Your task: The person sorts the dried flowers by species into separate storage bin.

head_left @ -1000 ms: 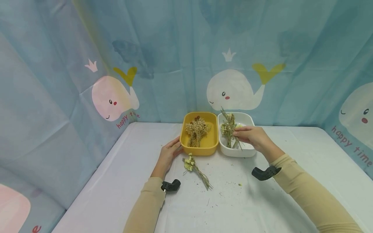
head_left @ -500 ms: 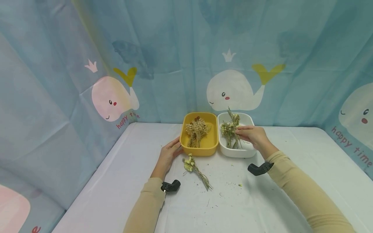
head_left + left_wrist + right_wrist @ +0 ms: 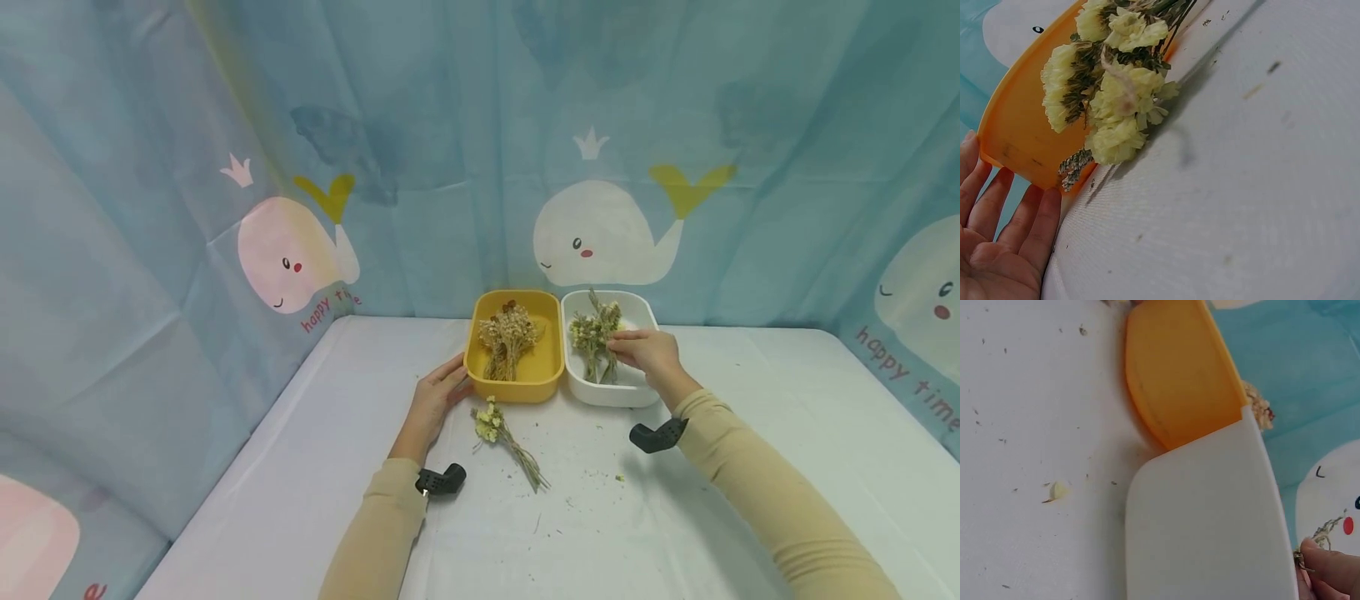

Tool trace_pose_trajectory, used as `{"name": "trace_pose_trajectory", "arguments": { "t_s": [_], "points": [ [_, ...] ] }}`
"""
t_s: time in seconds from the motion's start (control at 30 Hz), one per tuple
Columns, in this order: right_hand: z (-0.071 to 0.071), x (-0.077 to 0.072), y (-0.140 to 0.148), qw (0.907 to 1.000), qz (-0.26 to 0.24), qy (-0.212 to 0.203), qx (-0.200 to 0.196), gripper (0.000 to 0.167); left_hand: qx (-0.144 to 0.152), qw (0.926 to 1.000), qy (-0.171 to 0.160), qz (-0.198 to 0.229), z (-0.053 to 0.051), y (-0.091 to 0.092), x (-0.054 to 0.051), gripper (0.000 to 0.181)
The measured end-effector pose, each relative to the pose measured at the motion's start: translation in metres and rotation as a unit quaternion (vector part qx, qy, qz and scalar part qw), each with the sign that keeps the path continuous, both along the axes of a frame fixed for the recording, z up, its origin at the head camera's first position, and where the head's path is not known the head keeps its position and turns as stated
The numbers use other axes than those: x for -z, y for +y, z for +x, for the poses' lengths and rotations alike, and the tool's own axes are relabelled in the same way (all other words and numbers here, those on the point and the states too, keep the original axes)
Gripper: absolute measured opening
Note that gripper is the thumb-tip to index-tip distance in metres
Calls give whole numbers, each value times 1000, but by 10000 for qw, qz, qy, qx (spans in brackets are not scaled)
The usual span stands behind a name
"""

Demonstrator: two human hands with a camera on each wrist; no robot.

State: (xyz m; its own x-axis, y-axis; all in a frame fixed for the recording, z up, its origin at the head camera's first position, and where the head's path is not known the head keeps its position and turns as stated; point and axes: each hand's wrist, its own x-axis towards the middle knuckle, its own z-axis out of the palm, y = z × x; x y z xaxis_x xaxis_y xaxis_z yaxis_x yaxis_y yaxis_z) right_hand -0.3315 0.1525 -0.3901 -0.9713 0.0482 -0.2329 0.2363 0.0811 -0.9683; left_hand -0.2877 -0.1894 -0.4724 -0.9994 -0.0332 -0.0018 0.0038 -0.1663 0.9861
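Note:
At the right, my right hand (image 3: 651,354) pinches the stems of a dried flower bunch (image 3: 609,318) over the white box (image 3: 615,395). Another bunch with pale yellow blooms (image 3: 588,337) lies beside it in that box. My left hand (image 3: 431,402) touches the left side of the yellow box (image 3: 551,354) with straight fingers; in the left wrist view its fingertips (image 3: 1051,199) meet the wall. Dried bunches with beige and dark red heads (image 3: 510,329) lie inside the yellow box. In the right wrist view, the white wall hides most of the held bunch.
On the table (image 3: 585,533), a loose bunch of yellow flowers (image 3: 490,423) lies in front of the yellow box. Several plant crumbs are scattered about, including a small yellow petal (image 3: 1057,491). A curtain printed with whales (image 3: 450,233) hangs behind the boxes.
My right hand has come down and slightly rightward in the white box, lowering the flower bunch beside the other one. The left hand has stayed on the yellow box.

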Motion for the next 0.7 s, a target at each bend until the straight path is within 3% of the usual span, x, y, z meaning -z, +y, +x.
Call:
{"name": "trace_pose_trajectory", "arguments": {
  "t_s": [0.37,0.7],
  "points": [
    [-4,9,-4,9997,245,-71,-30,47,-62,10000,-63,31,1,0,1,45],
    [-1,6,1,9956,826,-2,-453,47,-70,9999,12,100,0,0,1,45]
  ]
}}
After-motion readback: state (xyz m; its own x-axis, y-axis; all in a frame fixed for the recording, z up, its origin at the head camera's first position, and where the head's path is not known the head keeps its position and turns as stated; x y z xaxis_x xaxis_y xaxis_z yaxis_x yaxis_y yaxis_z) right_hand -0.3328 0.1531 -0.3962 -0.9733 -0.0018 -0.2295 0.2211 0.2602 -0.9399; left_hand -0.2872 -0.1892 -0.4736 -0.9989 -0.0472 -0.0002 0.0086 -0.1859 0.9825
